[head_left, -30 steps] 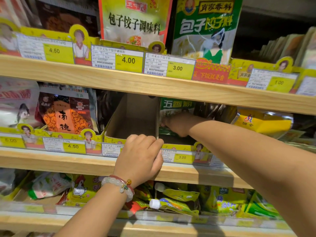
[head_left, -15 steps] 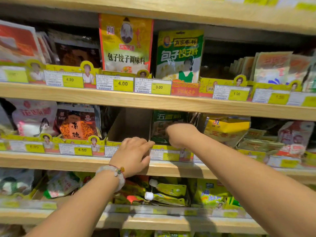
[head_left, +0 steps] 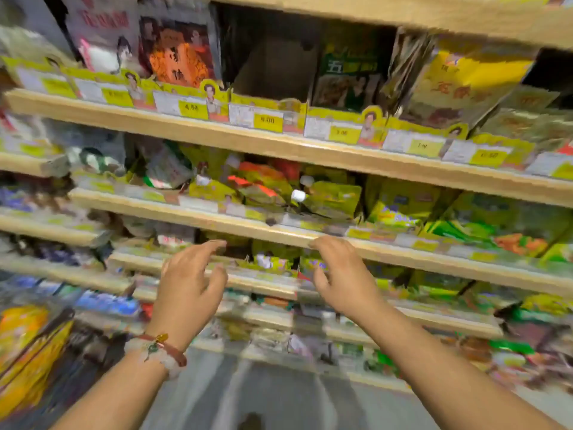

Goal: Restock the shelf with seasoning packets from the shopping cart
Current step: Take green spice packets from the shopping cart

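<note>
Seasoning packets (head_left: 347, 79) stand in a cardboard tray at the front edge of the upper shelf (head_left: 279, 144), just right of an empty tray (head_left: 273, 72). Head view, blurred: left hand (head_left: 189, 290) and right hand (head_left: 344, 274) hover below, fingers spread, holding nothing. The cart is not identifiable. Next, probably fetch packets; set them upright, labels forward, into the empty tray.

Motion blur smears the price tags (head_left: 268, 121) and lower-shelf packets (head_left: 397, 209); their print cannot be read.
</note>
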